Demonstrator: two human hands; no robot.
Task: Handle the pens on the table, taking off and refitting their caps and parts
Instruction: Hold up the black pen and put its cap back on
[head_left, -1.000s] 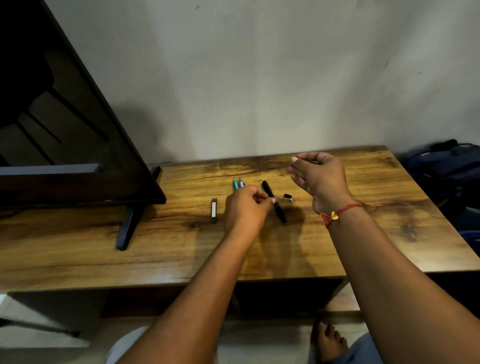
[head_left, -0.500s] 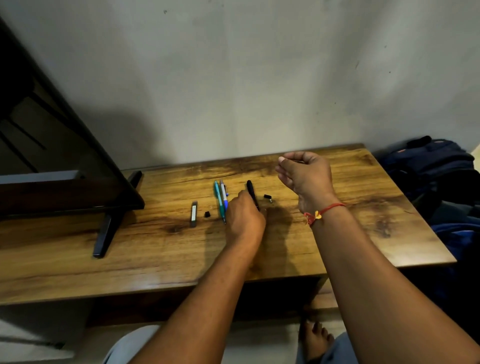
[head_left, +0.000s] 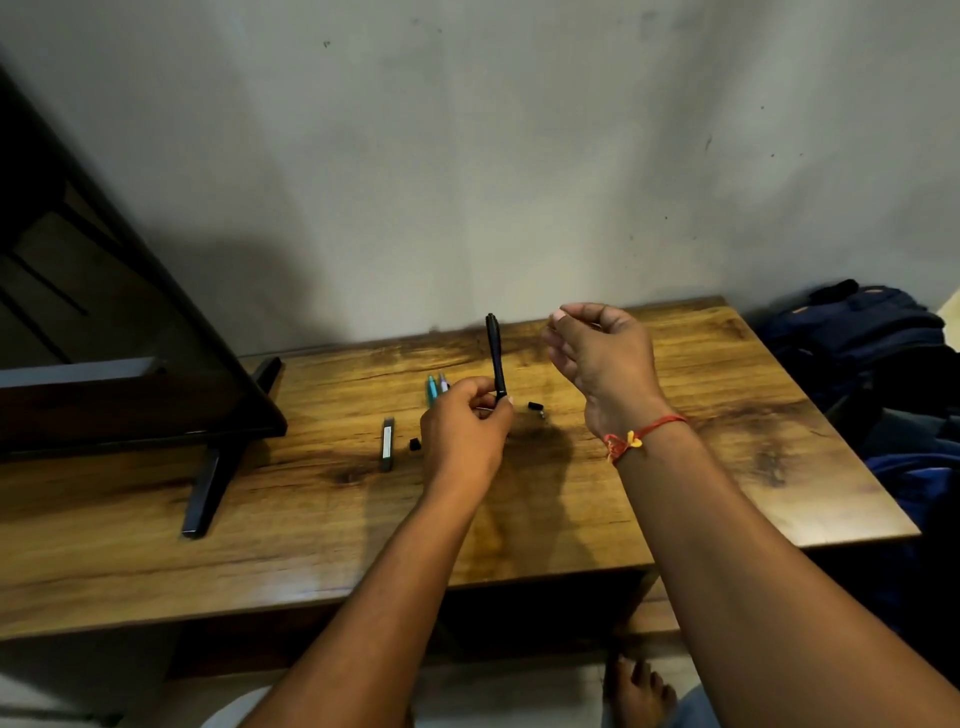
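L hand (head_left: 467, 421) now grips slim black plastic pen (head_left: 495, 358), lifted off brown wooden table (head_left: 675, 467) to near-upright, ready for cap work; R hand (head_left: 597, 353) raised, fingers curled, contents can't be told.

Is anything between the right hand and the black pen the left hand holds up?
Nothing visible. The left hand grips the black pen upright, with open air across to the right hand. A small black part lies on the table below the gap.
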